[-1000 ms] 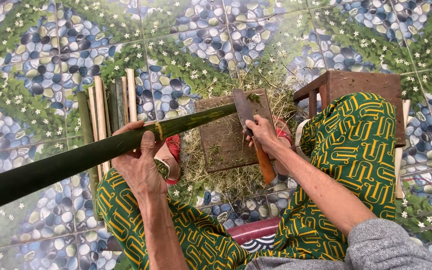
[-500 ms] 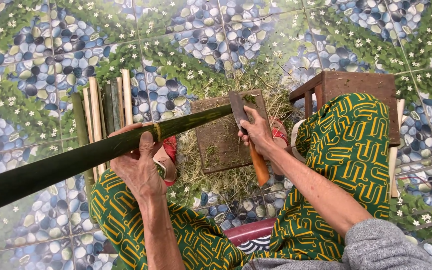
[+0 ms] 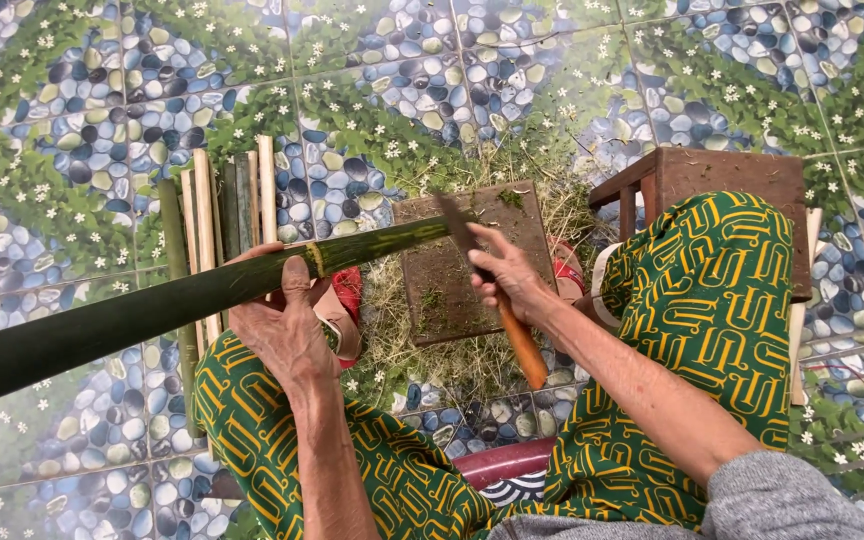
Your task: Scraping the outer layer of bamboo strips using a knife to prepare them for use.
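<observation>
Pebble-patterned tile floor, long green bamboo pole, smooth, one pale ring

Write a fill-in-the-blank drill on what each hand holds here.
1. The left hand grips a long green ____ pole.
2. The right hand holds a knife by its ____ handle.
3. The pole's end rests on a wooden ____.
4. Split strips lie on the ____ floor.

Missing words: bamboo; wooden; board; tiled
</observation>
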